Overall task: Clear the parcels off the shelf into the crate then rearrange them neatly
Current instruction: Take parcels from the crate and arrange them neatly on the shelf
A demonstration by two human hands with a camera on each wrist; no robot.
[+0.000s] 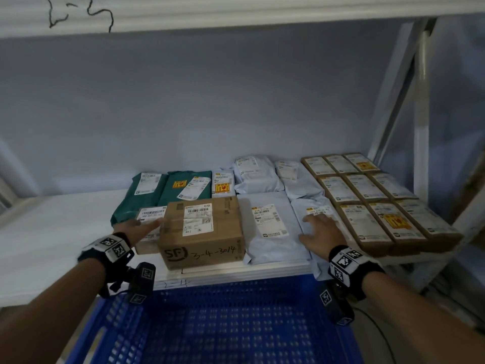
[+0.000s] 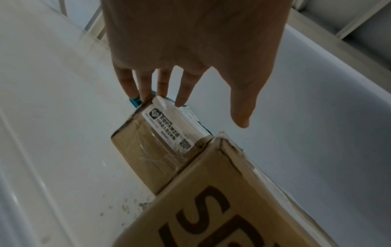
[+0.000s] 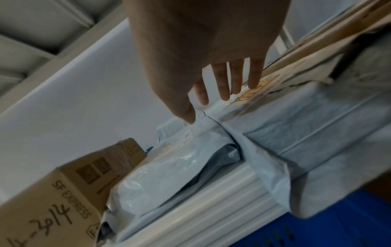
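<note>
Blue crate (image 1: 236, 324) sits closest to me, right under the front lip of the white shelf (image 1: 52, 227), and I can see nothing lying on its slotted floor. Both hands are out over the parcels. On my left side, the left hand (image 1: 139, 227) reaches in with its fingers straight and spread, holding nothing; from the left wrist view the fingertips (image 2: 162, 93) are at the far end of a small brown box (image 1: 147, 232), which lies just beside the big SF carton (image 1: 202, 232). That carton stands at the front of the shelf with handwriting on its near face. Behind it I spot two green mailer bags (image 1: 162, 190) lying flat.

Over to my right hand (image 1: 320, 232): palm down, fingers stretched wide, resting on a pale blue poly mailer (image 1: 309, 216) that overhangs the shelf edge above the crate. Nothing is gripped there either. Another pale blue mailer (image 1: 267, 227) lies between that one and the SF carton, and more pale bags (image 1: 257, 177) are behind them against the back wall. Further right, flat brown padded parcels (image 1: 367, 200) lie in neat rows, several with yellow stickers. Everything I can make out is on the shelf.
</note>
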